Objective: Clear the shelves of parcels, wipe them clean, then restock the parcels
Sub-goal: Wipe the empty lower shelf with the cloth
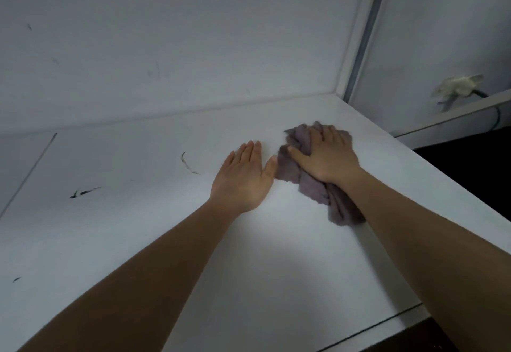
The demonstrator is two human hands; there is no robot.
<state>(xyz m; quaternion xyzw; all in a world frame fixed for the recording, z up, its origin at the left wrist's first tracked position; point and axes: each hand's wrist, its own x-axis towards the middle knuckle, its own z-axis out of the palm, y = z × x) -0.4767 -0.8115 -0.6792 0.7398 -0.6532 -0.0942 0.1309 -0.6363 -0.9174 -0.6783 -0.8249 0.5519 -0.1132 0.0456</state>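
Observation:
A white shelf surface (pixel 143 213) fills most of the view, with a white back wall behind it. On its right part lies a crumpled grey-purple cloth (pixel 307 185). My right hand (pixel 325 155) presses down on the cloth with the fingers curled into it. Just left of the cloth, my left hand (pixel 244 177) rests flat on the shelf, fingers together and palm down, holding nothing; its thumb nearly touches the cloth. No parcels are in view.
Dark scuff marks (pixel 83 192) and a curved streak (pixel 188 162) mark the shelf to the left. The shelf's right edge (pixel 431 163) drops to a dark floor. A crumpled pale object (pixel 456 87) sits on a ledge at right. A seam crosses the near right corner.

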